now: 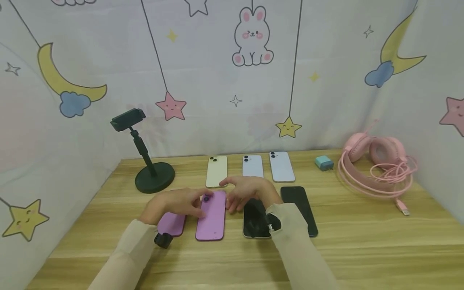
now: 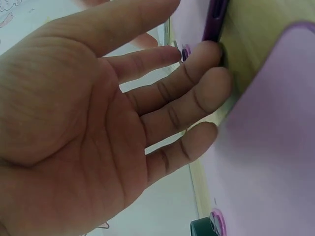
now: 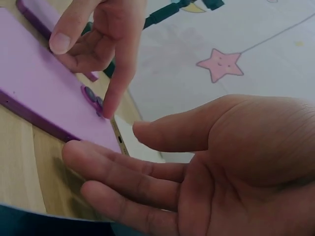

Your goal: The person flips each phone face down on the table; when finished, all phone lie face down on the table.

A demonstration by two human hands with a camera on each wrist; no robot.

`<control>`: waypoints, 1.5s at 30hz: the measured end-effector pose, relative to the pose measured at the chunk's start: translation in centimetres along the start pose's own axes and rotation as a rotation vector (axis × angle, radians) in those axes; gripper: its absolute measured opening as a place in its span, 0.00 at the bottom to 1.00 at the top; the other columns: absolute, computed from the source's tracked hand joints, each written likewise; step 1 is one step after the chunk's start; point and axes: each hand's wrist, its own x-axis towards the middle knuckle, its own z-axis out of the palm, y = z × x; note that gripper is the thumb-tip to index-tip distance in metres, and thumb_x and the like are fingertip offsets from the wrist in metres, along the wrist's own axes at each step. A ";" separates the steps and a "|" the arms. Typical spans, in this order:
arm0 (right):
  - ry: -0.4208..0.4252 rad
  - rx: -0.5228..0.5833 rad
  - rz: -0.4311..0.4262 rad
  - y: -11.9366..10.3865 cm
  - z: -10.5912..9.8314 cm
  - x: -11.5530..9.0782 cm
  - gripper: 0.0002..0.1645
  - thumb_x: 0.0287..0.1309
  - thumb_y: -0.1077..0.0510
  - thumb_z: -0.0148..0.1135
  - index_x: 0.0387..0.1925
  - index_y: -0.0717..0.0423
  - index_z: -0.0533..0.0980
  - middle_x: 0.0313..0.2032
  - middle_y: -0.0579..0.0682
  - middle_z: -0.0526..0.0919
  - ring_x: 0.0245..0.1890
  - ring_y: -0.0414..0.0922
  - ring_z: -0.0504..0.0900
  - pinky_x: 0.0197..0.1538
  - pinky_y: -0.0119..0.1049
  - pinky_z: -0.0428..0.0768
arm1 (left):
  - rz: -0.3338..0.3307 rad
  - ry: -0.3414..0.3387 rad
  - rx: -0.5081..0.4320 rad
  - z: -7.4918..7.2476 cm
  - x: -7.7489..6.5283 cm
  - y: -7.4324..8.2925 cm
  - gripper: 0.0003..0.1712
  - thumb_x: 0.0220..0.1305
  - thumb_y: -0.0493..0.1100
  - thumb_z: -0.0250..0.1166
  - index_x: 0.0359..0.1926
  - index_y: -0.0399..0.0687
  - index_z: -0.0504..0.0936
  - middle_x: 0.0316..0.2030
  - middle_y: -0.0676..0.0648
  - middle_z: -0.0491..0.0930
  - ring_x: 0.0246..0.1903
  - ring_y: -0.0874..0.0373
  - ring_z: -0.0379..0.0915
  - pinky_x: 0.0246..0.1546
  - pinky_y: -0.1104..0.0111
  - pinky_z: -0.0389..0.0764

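A purple smartphone lies back up on the table, its camera corner at the far left. My left hand hovers over its left side, with the index fingertip right at the camera lenses and the thumb over the near left part. Along the phone's right edge is my right hand, fingers loosely bent and fingertips close to that edge in the right wrist view. Neither hand is wrapped around anything. Partly covered by my left hand is a second purple phone. A black-screened phone sits partly under my right wrist.
Along the back lie a pale yellow phone and two pale lilac phones. Another dark phone is at the right. A black phone stand rises at back left; a blue charger and pink headphones occupy the right.
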 end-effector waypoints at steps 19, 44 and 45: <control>0.011 -0.186 -0.125 2.3 -2.6 -2.3 0.26 0.71 0.65 0.53 0.68 0.53 0.71 0.37 0.55 0.86 0.36 0.47 0.85 0.42 0.39 0.82 | 0.053 -0.038 -0.014 -0.2 2.4 1.8 0.34 0.66 0.43 0.67 0.71 0.47 0.68 0.29 0.51 0.74 0.29 0.60 0.69 0.33 0.65 0.70; 0.065 -0.164 -0.115 6.5 -6.2 -7.3 0.28 0.68 0.70 0.49 0.69 0.62 0.67 0.35 0.57 0.83 0.36 0.47 0.83 0.43 0.40 0.82 | 0.166 -0.083 0.024 0.4 7.2 5.1 0.34 0.67 0.47 0.67 0.71 0.49 0.68 0.37 0.57 0.81 0.41 0.63 0.77 0.48 0.63 0.75; 0.062 -0.170 -0.118 6.5 -6.3 -7.5 0.29 0.68 0.70 0.49 0.69 0.63 0.67 0.35 0.57 0.83 0.36 0.47 0.83 0.44 0.40 0.83 | 0.177 -0.082 0.021 0.5 7.3 5.3 0.34 0.67 0.47 0.67 0.71 0.49 0.67 0.37 0.57 0.81 0.42 0.62 0.77 0.49 0.63 0.75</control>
